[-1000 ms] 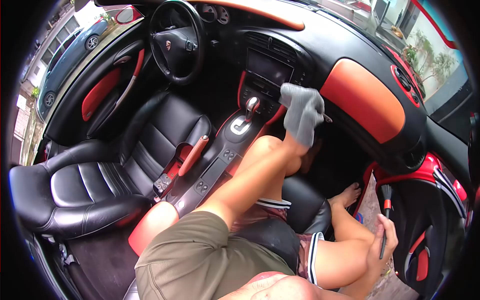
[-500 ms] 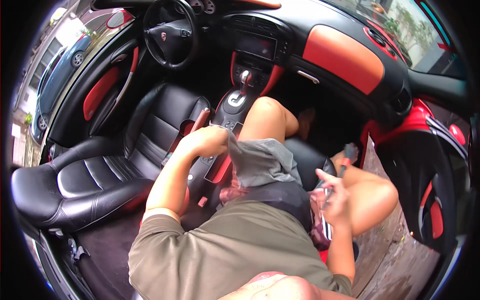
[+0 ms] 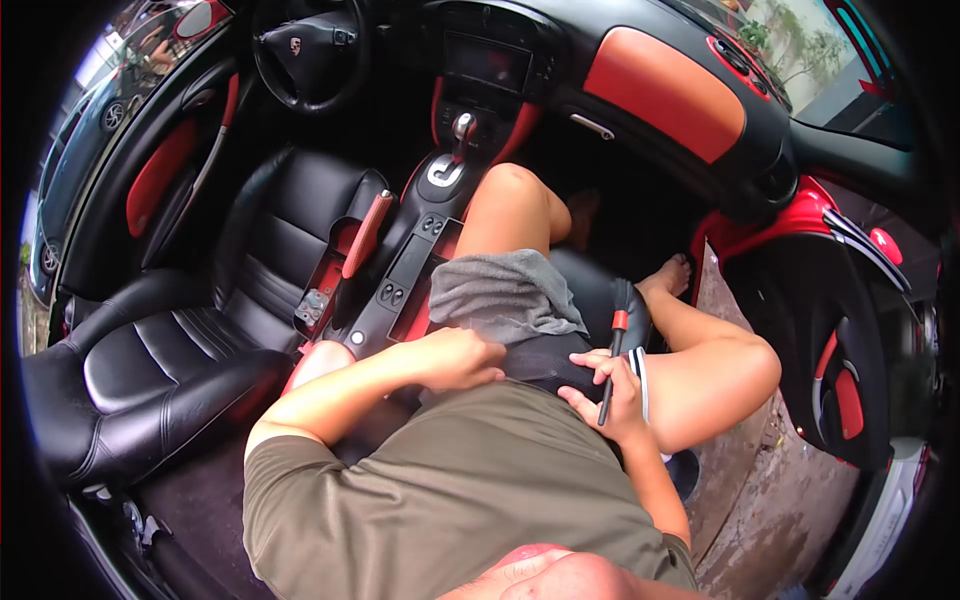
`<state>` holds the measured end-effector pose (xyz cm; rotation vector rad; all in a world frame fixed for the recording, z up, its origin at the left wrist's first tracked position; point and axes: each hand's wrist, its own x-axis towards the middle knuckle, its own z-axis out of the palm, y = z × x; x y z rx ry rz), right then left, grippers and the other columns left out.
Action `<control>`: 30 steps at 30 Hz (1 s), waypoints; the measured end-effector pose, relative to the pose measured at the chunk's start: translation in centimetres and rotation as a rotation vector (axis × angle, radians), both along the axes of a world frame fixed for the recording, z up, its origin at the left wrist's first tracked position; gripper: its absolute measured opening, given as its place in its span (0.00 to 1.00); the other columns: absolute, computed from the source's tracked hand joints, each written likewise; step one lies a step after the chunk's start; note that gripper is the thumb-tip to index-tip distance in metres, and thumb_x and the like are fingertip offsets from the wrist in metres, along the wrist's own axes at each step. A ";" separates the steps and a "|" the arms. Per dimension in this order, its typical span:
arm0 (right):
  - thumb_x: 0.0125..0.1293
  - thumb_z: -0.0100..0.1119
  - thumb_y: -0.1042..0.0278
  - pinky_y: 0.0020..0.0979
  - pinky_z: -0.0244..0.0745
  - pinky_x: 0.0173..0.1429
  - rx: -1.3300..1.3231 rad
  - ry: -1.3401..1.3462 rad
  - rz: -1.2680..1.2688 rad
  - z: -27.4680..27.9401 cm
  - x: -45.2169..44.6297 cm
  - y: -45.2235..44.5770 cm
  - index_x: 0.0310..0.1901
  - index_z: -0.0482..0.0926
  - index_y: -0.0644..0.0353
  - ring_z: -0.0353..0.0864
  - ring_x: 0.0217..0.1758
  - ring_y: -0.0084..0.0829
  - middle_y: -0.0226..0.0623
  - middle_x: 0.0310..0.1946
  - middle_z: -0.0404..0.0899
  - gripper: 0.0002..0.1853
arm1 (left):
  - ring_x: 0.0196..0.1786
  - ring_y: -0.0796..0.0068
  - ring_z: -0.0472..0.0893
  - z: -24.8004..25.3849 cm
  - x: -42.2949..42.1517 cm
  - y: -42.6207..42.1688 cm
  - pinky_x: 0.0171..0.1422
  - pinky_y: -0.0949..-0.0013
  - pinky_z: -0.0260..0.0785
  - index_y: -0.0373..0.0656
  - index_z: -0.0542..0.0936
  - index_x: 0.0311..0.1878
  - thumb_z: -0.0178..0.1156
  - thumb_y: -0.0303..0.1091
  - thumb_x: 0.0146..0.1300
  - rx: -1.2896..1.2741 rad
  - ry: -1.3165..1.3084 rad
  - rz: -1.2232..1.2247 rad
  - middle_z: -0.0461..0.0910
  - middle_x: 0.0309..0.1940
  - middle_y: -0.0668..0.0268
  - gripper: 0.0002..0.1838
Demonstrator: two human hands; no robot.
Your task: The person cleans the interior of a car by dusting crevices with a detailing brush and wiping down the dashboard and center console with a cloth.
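A detailing brush point(image 3: 618, 335) with dark bristles, a red band and a black handle is held in my right hand point(image 3: 622, 392), above my right thigh. The bristles point toward the dashboard; thumb and some fingers reach out past the handle. My left hand point(image 3: 462, 360) is at my lap by the shirt hem, fingers curled and closed; whatever they hold, if anything, is hidden. Just beyond it, a grey cloth point(image 3: 505, 290) lies bunched across my left thigh.
Left of me are the centre console point(image 3: 400, 265), handbrake lever point(image 3: 368, 235), gear lever point(image 3: 463, 125) and black driver's seat point(image 3: 150, 350). The dashboard's red panel point(image 3: 665, 95) is ahead. On the right the car door point(image 3: 800, 330) stands open over paved ground point(image 3: 740, 480).
My left hand has let go of the grey cloth, which now lies on my thigh, and drawn back to my lap. My right hand with the brush has moved inward, left.
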<state>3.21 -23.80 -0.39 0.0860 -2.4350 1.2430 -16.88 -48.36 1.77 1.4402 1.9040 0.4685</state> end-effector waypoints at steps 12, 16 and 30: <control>0.58 0.81 0.65 0.40 0.85 0.39 -0.010 0.176 0.260 1.7 -2.5 0.2 0.25 0.67 0.56 0.90 0.39 0.45 0.49 0.47 0.91 0.24 | 0.30 0.59 0.85 3.2 -5.3 -0.9 0.35 0.57 0.73 0.39 0.77 0.31 0.64 0.44 0.75 -0.042 -0.369 -0.091 0.79 0.24 0.60 0.19; 0.80 0.56 0.52 0.40 0.83 0.39 0.163 0.154 0.239 4.6 -6.4 4.6 0.41 0.81 0.65 0.87 0.34 0.44 0.49 0.42 0.90 0.21 | 0.43 0.59 0.83 0.2 -7.3 2.2 0.46 0.59 0.76 0.44 0.81 0.48 0.73 0.52 0.62 0.424 0.345 0.167 0.81 0.42 0.61 0.23; 0.80 0.60 0.60 0.32 0.76 0.35 0.433 0.093 -0.008 10.9 -20.2 12.8 0.43 0.84 0.70 0.83 0.33 0.37 0.47 0.33 0.82 0.17 | 0.40 0.89 0.65 -1.5 -13.9 11.2 0.47 0.75 0.61 0.50 0.68 0.39 0.63 0.38 0.78 0.985 -1.269 0.892 0.67 0.35 0.80 0.13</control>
